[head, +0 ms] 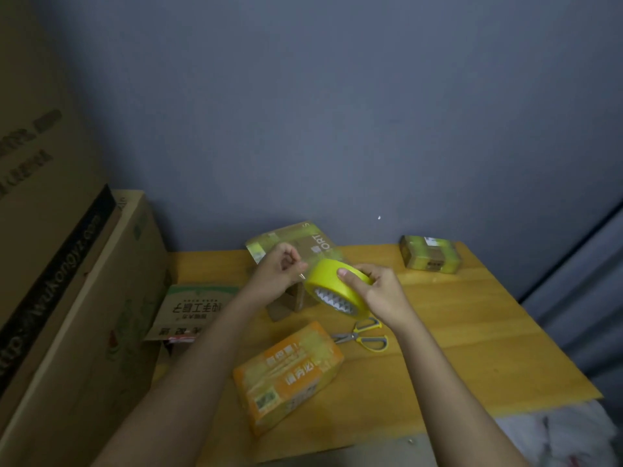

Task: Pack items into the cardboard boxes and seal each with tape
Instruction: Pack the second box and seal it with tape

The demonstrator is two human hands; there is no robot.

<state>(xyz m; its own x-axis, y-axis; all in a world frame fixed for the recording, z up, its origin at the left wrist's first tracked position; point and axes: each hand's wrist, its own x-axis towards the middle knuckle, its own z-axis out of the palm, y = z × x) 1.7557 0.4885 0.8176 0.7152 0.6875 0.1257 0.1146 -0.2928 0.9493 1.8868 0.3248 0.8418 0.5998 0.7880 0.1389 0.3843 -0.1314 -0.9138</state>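
Observation:
My right hand (377, 294) grips a yellow tape roll (328, 281) above the middle of the wooden table (472, 332). My left hand (278, 274) pinches the loose clear tape end just left of the roll. Behind both hands stands a brown cardboard box (303, 241) with tape on it, its lower part hidden by my hands. An orange taped box (290, 372) lies near the front of the table. A small taped box (429, 254) sits at the back right.
Yellow-handled scissors (365, 335) lie right of the orange box. A flattened printed carton (188, 311) rests at the table's left edge. Large cardboard boxes (67, 281) are stacked on the left. A grey wall is behind; white cloth (556, 433) lies at lower right.

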